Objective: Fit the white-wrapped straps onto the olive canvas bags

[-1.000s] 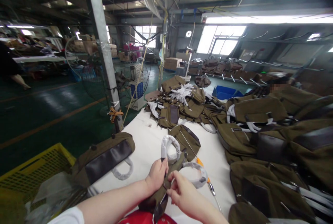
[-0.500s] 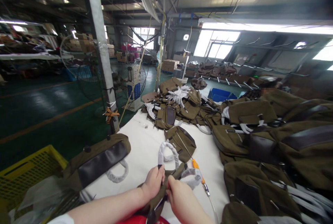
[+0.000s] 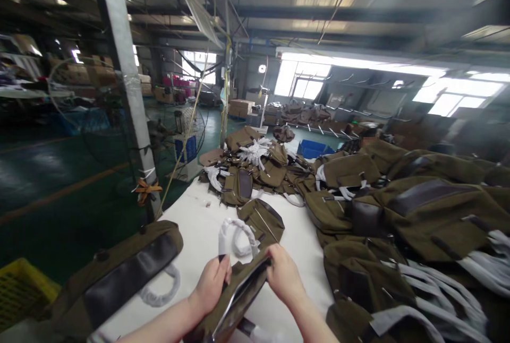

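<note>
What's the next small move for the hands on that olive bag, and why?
Probably pull the bag's top edges apart. The left hand and right hand each pinch one side of its rim, the mouth only narrowly open, the white-wrapped handle standing above.

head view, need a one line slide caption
Left hand and right hand grip an olive bag on a white table beside bag piles.

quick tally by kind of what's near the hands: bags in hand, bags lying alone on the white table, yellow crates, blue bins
bag in hand: 1
loose bags on the table: 2 (left bag, middle bag)
yellow crate: 1
blue bin: 1
Total: 5
</note>
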`<move>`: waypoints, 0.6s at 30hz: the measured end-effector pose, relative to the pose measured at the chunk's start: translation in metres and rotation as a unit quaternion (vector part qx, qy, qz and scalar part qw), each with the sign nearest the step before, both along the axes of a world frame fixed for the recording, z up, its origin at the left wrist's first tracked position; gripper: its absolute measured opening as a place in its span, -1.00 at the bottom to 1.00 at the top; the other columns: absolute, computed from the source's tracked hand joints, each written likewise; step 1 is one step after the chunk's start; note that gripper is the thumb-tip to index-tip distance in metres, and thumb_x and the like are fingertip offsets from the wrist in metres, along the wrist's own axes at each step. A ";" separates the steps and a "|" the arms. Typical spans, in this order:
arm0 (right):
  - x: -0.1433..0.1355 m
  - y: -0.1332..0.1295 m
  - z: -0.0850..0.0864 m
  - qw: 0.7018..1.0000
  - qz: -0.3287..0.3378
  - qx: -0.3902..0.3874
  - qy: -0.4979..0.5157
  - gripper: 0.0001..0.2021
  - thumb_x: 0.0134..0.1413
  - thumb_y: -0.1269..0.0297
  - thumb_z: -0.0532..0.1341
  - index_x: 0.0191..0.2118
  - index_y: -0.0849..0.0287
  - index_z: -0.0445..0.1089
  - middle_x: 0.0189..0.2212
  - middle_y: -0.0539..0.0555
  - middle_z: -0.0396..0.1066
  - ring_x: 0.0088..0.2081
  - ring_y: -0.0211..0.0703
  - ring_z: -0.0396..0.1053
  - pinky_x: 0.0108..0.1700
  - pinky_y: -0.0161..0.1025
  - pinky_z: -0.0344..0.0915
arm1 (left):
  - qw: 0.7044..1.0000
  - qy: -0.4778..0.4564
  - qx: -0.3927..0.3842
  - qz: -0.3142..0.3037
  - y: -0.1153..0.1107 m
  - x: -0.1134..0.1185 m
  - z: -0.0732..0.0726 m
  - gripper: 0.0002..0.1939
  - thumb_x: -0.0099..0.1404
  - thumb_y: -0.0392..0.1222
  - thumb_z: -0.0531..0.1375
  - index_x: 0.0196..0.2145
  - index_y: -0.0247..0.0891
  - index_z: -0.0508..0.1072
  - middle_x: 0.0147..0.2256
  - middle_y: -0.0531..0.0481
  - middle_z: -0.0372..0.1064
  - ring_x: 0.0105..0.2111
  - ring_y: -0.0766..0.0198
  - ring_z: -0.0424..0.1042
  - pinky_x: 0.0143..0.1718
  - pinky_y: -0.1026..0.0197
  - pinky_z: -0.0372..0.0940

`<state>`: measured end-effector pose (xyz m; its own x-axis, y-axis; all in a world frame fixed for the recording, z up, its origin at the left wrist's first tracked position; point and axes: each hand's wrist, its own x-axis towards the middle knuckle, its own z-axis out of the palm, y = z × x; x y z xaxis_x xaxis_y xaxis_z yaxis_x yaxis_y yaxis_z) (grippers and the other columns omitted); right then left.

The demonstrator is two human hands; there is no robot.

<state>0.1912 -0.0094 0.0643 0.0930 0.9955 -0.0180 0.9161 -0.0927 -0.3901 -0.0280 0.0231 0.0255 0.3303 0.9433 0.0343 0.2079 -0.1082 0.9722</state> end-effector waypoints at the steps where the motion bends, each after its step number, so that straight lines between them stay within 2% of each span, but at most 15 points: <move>1: -0.005 -0.010 -0.001 0.997 0.062 -0.001 0.039 -0.62 -0.19 0.60 0.11 -0.20 0.12 0.41 -0.11 0.04 0.48 0.00 -0.16 0.37 0.06 -0.28 0.22 | 1.000 -0.002 -0.005 0.001 0.002 -0.001 -0.002 -0.40 0.38 0.29 -0.18 -0.61 -0.15 0.20 -0.60 0.06 0.19 -0.50 0.22 0.26 -0.32 0.17 0.17; 3: -0.014 -0.025 -0.009 0.977 0.176 -0.021 0.118 -0.66 -0.26 0.56 0.20 -0.27 0.09 0.47 -0.13 0.00 0.52 -0.01 -0.12 0.38 0.10 -0.25 0.21 | 1.000 -0.003 -0.011 -0.006 0.006 -0.003 -0.005 -0.40 0.37 0.30 -0.19 -0.61 -0.14 0.19 -0.61 0.07 0.17 -0.50 0.22 0.25 -0.33 0.17 0.17; 4: -0.018 -0.029 -0.014 0.967 0.207 -0.031 0.145 -0.71 -0.21 0.52 0.24 -0.29 0.08 0.50 -0.15 -0.01 0.54 -0.02 -0.11 0.39 0.11 -0.22 0.21 | 1.000 0.003 -0.012 -0.014 0.008 -0.005 -0.007 -0.41 0.38 0.29 -0.20 -0.61 -0.14 0.18 -0.61 0.07 0.17 -0.51 0.22 0.25 -0.33 0.17 0.18; 6: -0.025 -0.033 -0.024 0.967 0.204 -0.034 0.148 -0.85 -0.02 0.42 0.22 -0.34 0.07 0.52 -0.25 -0.02 0.58 -0.11 -0.12 0.43 0.05 -0.20 0.24 | 0.998 0.053 -0.010 -0.040 0.013 -0.011 -0.006 -0.42 0.38 0.25 -0.22 -0.61 -0.15 0.18 -0.61 0.07 0.17 -0.51 0.23 0.25 -0.34 0.18 0.17; 8: -0.032 -0.033 -0.027 0.976 0.183 -0.016 0.115 -0.83 0.12 0.39 0.16 -0.36 0.07 0.52 -0.32 -0.02 0.57 -0.18 -0.14 0.43 -0.03 -0.20 0.25 | 0.985 0.154 0.004 -0.074 0.020 -0.022 0.001 -0.51 0.33 0.22 -0.06 -0.59 -0.16 0.22 -0.60 0.08 0.21 -0.50 0.23 0.26 -0.37 0.19 0.15; 10: -0.040 -0.032 -0.020 0.983 0.172 0.009 0.060 -0.87 0.14 0.32 0.18 -0.37 0.10 0.49 -0.33 0.00 0.55 -0.19 -0.12 0.41 -0.08 -0.18 0.25 | 0.958 0.265 0.021 -0.105 0.027 -0.037 0.012 -0.68 0.11 0.12 0.23 -0.49 -0.18 0.33 -0.55 0.10 0.29 -0.49 0.22 0.30 -0.42 0.22 0.11; 11: -0.043 -0.031 -0.014 0.984 0.174 0.025 0.035 -0.86 0.15 0.30 0.19 -0.37 0.12 0.47 -0.33 0.01 0.54 -0.19 -0.11 0.40 -0.08 -0.18 0.25 | 0.944 0.307 0.028 -0.119 0.031 -0.044 0.017 -0.69 -0.03 0.03 0.33 -0.41 -0.18 0.39 -0.51 0.11 0.35 -0.47 0.20 0.34 -0.43 0.23 0.12; 13: -0.050 -0.032 -0.001 0.978 0.200 0.064 0.001 -0.86 0.18 0.27 0.18 -0.36 0.13 0.45 -0.32 0.03 0.52 -0.17 -0.12 0.38 -0.07 -0.18 0.25 | 0.915 0.379 0.035 -0.132 0.040 -0.056 0.025 -0.57 -0.17 -0.10 0.38 -0.27 -0.16 0.46 -0.43 0.05 0.47 -0.40 0.10 0.45 -0.41 0.23 0.17; 16: -0.062 -0.032 0.004 0.953 0.266 0.136 -0.043 -0.88 0.15 0.22 0.22 -0.35 0.12 0.43 -0.38 0.00 0.51 -0.24 -0.17 0.37 -0.03 -0.20 0.26 | 0.874 0.476 0.062 -0.080 0.064 -0.070 0.027 -0.70 0.01 -0.09 0.25 -0.29 -0.28 0.53 -0.29 -0.26 0.57 -0.24 -0.11 0.54 -0.26 0.12 0.28; 18: -0.072 -0.030 -0.007 0.929 0.313 0.180 -0.083 -0.79 0.11 0.09 0.27 -0.41 0.11 0.41 -0.50 -0.03 0.47 -0.36 -0.20 0.34 -0.06 -0.22 0.28 | 0.857 0.511 0.066 -0.010 0.085 -0.078 0.025 -0.67 0.18 -0.05 0.11 -0.33 -0.36 0.55 -0.25 -0.43 0.56 -0.19 -0.20 0.54 -0.21 0.04 0.30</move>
<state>0.1196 -0.0394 0.0571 -0.5335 0.7946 0.2897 0.7975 0.5867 -0.1406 -0.1059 0.1080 0.0508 0.2671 0.9472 -0.1771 0.9403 -0.2160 0.2629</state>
